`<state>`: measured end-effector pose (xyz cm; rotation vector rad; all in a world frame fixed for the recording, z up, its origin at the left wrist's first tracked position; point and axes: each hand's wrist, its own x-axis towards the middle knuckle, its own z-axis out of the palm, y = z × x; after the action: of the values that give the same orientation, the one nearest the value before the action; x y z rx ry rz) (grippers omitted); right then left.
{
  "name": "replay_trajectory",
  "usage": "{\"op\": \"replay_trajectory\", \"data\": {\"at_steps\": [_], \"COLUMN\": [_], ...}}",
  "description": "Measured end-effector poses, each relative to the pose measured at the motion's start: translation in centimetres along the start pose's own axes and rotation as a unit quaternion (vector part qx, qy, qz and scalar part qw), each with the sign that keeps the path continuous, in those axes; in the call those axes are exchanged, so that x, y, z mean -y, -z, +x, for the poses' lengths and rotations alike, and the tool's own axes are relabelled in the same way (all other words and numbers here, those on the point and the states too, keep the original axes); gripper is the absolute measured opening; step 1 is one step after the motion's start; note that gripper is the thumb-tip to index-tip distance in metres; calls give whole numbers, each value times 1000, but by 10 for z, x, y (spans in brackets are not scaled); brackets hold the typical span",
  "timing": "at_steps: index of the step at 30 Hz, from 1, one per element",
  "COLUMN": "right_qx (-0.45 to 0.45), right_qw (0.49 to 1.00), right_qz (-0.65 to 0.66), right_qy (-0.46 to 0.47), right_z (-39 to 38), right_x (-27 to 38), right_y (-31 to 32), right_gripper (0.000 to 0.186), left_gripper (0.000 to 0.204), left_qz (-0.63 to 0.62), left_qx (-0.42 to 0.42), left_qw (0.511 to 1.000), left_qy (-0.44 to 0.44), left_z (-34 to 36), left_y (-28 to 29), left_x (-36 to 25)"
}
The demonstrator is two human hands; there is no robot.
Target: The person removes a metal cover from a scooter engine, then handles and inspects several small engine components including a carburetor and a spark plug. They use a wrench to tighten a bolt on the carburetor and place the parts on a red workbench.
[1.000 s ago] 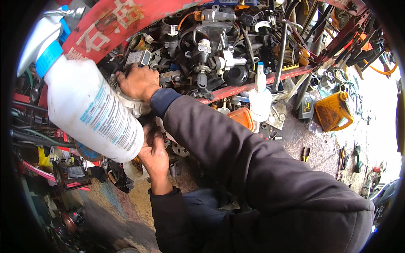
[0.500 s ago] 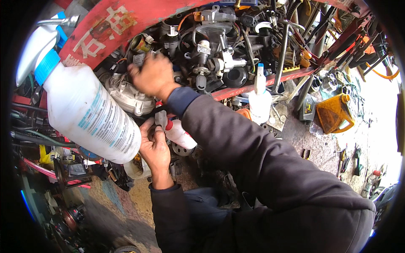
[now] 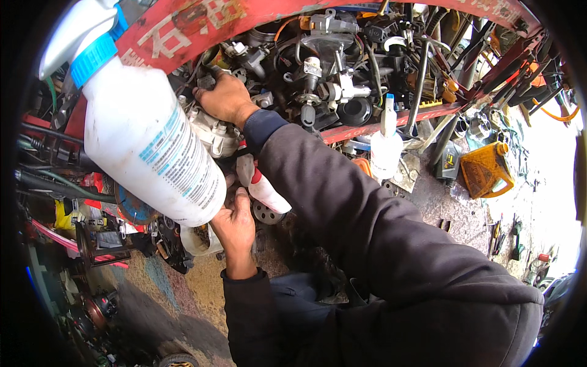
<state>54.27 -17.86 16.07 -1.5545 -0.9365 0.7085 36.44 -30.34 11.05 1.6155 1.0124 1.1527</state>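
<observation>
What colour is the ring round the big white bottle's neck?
The ring is bright blue. It shows best in the head view, at upper left.

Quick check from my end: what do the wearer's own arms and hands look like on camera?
The left hand and right hand are both without gloves. The right sleeve is long, loose and dark brownish-black, with a navy cuff at the wrist. The left sleeve looks black. I see no printed markings on either sleeve.
</observation>
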Motion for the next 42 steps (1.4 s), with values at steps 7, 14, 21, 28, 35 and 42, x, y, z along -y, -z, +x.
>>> {"op": "replay_trajectory", "data": {"at_steps": [7,14,21,28,35,42], "right_qx": [58,130,205,-44,68,270], "right_qw": [921,723,714,792,796,663], "right_qz": [-348,-628,-627,-467,-445,-649], "right_qy": [166,256,235,391,404,259], "right_z": [26,59,60,75,59,9], "right_x": [12,-22,-3,14,17,-13], "right_y": [77,125,135,162,172,170], "right_gripper": [43,26,35,34,43,59], "left_gripper": [28,28,32,34,30,29], "left_qz": [70,35,47,78,4,-16], "left_qx": [15,23,54,72,74,65], "left_qw": [996,998,997,994,997,997], "left_qy": [-56,-48,-39,-7,-21,-26], "left_z": [2,1,-2,-4,0,-2], "left_y": [11,4,11,17,3,-6], "left_x": [12,7,-2,-13,-12,-11]}}
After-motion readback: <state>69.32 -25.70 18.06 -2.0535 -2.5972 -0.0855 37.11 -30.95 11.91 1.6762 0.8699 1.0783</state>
